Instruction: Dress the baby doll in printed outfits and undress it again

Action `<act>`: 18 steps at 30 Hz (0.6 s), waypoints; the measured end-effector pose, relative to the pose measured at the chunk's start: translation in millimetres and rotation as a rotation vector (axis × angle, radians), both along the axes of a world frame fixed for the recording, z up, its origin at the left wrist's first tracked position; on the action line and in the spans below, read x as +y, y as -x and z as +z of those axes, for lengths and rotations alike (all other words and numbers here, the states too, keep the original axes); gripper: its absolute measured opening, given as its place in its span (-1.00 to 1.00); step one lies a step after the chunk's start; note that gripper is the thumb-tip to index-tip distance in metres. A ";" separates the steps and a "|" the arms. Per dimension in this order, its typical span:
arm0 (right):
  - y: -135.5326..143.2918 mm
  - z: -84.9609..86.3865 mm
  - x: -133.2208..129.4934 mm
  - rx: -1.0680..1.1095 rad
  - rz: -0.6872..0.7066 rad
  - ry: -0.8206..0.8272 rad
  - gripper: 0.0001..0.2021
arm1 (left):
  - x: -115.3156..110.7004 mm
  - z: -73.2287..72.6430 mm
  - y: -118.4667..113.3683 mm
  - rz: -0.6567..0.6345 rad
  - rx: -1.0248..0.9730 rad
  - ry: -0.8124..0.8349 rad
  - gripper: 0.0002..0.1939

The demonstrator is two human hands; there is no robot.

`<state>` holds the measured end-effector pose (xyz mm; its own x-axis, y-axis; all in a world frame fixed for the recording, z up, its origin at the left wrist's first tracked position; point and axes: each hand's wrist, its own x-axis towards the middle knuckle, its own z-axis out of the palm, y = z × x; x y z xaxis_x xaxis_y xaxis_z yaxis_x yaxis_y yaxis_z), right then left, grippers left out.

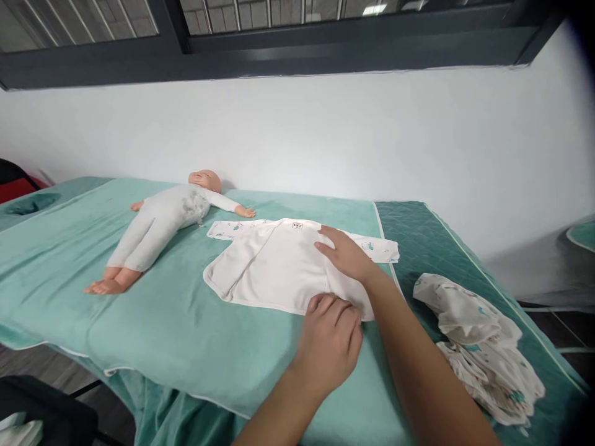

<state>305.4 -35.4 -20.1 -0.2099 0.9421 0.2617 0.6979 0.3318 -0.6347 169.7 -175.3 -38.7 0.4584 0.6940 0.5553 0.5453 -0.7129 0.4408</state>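
Note:
A white baby shirt (274,266) lies spread on a light green cloth, its printed sleeves stretched out to both sides and a small label at the neck. My right hand (346,253) rests on its upper right part near the sleeve, fingers extended and thumb apart. Lower down, my left hand (331,334) is closed at the bottom hem, with the fingers curled over the fabric edge; the fingertips are partly hidden. To the left, a baby doll (162,217) in a white bodysuit lies on its back with its arms spread.
Crumpled printed baby clothes (483,347) are heaped on the darker green quilted cover (406,232) at the right. The light green cloth (186,347) drapes over the front edge. Behind stands a white wall (297,136) below a dark window frame. A black object (46,409) is at the lower left.

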 end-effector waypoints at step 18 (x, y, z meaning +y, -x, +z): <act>16.2 -33.3 2.1 -0.487 -0.103 -0.063 -0.37 | 7.2 -2.2 5.8 0.035 -0.196 0.179 -0.82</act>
